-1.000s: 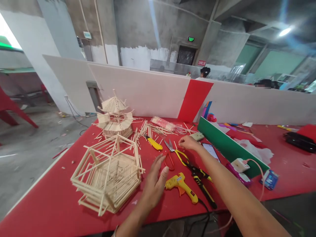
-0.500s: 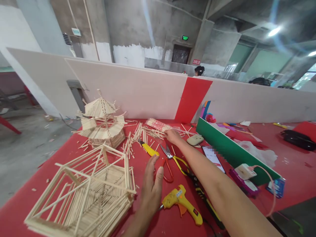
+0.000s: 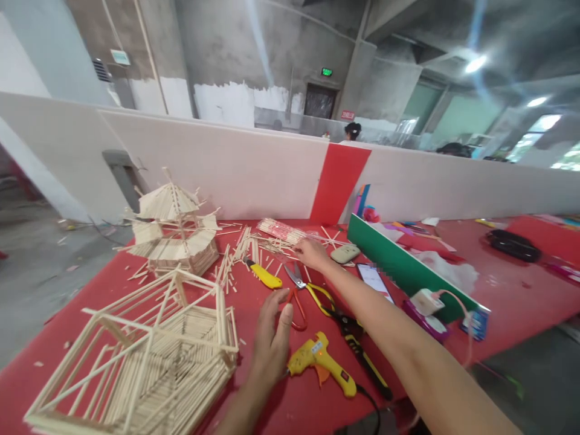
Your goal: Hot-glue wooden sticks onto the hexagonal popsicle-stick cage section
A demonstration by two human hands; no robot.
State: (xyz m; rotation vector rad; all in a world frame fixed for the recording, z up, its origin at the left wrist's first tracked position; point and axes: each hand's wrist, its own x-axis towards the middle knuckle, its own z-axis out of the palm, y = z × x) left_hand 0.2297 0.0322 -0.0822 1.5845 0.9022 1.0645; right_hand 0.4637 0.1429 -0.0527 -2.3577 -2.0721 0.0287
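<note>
Head | left hand (image 3: 270, 347) fingers spread, empty | right hand (image 3: 310, 252) on sticks (image 3: 272, 240), grip unclear | two stick models (image 3: 149, 356) | one glue gun (image 3: 319, 362)

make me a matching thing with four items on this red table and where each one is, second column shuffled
Column one:
1. glue gun
2. stick pagoda
3. phone
4. right hand

Column two:
a. lying beside the green board
b. at the loose sticks on the far side
c. just to the right of the left hand
d. far left, near the white partition

Pairs: 1-c, 2-d, 3-a, 4-b
</note>
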